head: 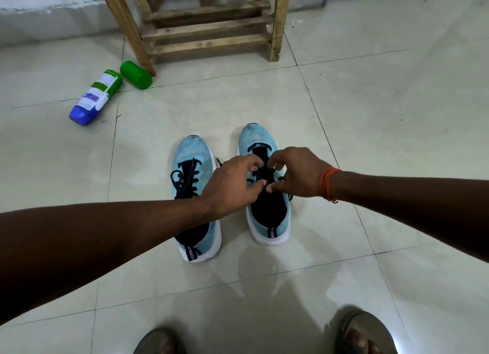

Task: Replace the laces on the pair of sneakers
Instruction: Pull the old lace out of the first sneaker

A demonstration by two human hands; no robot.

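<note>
Two light-blue sneakers with white soles stand side by side on the tiled floor, toes pointing away from me. The left sneaker (189,155) is laced with a dark lace (185,180) tied in a loose bow. Over the tongue of the right sneaker (255,139) both hands meet. My left hand (232,185) pinches the dark lace (260,173) of that shoe between thumb and fingers. My right hand (296,173), an orange thread around its wrist, grips the same lace from the other side. My fingers hide most of the lacing there.
A wooden stool frame (211,30) stands on the floor beyond the shoes. A green, white and blue bottle (96,98) lies on its side at the left, with a green cap (136,75) beside it. My sandalled feet (367,332) show at the bottom edge.
</note>
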